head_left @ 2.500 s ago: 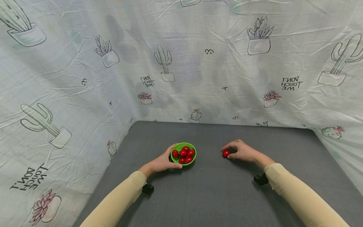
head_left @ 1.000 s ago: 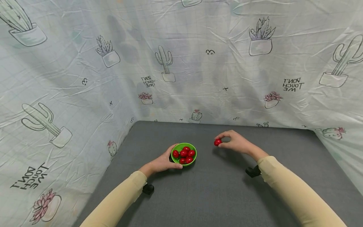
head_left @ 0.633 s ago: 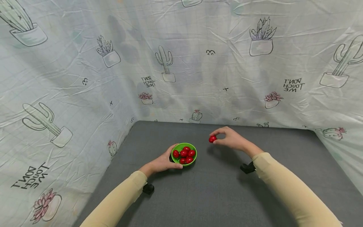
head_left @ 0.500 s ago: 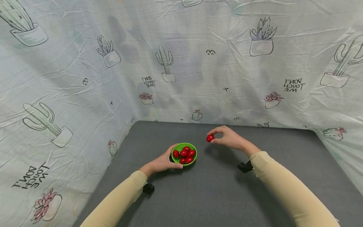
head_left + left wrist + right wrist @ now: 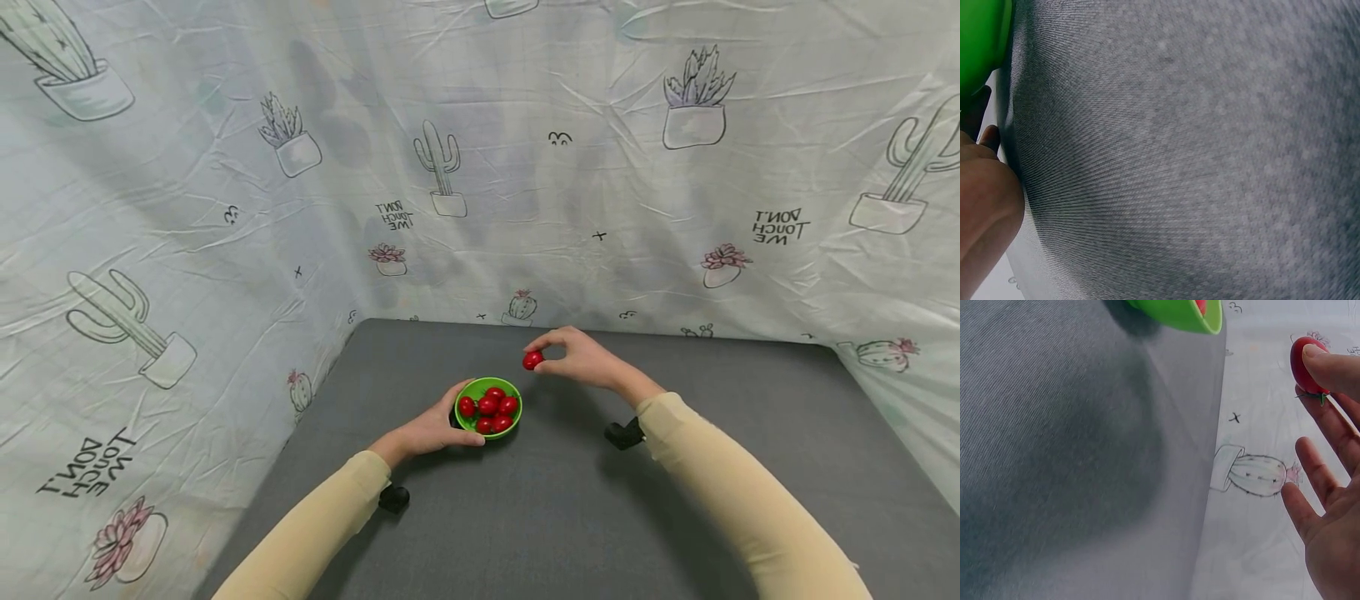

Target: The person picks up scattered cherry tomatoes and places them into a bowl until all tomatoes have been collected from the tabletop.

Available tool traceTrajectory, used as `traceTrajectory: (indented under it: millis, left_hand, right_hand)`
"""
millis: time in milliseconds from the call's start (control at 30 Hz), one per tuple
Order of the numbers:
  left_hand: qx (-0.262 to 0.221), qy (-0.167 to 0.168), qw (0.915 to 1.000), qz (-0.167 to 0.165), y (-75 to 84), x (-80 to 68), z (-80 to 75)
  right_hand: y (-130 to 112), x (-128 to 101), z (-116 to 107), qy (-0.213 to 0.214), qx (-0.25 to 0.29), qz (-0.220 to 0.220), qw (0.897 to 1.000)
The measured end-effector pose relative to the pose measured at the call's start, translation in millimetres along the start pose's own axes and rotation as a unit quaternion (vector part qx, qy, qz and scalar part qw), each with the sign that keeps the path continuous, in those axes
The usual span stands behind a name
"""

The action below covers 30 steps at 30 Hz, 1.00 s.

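Observation:
A small green bowl [image 5: 477, 391] holding several cherry tomatoes [image 5: 487, 406] sits on the dark grey table. My left hand [image 5: 431, 431] holds its left side, thumb along the near rim and fingers toward the far side. In the left wrist view only part of the green bowl [image 5: 980, 40] shows, at the upper left corner. My right hand [image 5: 585, 360] pinches one more cherry tomato [image 5: 532, 360] above the table, just beyond the bowl's far right. The right wrist view shows this red tomato [image 5: 1302, 367] with its green stem end, between thumb and fingers, the other fingers spread.
The grey tabletop [image 5: 540, 517] runs back to a pale curtain [image 5: 510, 183] printed with cacti, which hangs behind and along both sides. A black wrist device [image 5: 625, 433] sits under the right wrist and another black device [image 5: 393, 499] under the left.
My right hand picked the tomato up from the table on the right and carried it left and away from me toward the bowl. The left hand and bowl have stayed put.

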<state>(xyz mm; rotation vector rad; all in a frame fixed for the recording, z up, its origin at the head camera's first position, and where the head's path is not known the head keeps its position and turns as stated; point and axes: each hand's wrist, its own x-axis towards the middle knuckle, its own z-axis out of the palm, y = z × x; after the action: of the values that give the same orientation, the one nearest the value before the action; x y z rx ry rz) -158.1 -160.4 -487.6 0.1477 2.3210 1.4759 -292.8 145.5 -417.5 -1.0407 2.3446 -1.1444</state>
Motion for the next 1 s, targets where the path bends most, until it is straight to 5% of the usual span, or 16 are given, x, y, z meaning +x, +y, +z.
traceTrajectory:
  millis: [1000]
  left_hand:
    - [-0.01,-0.006,0.9999,0.005,-0.2,1.1,-0.1]
  right_hand:
    - [-17,45,34,-0.061,0.049,-0.058,0.995]
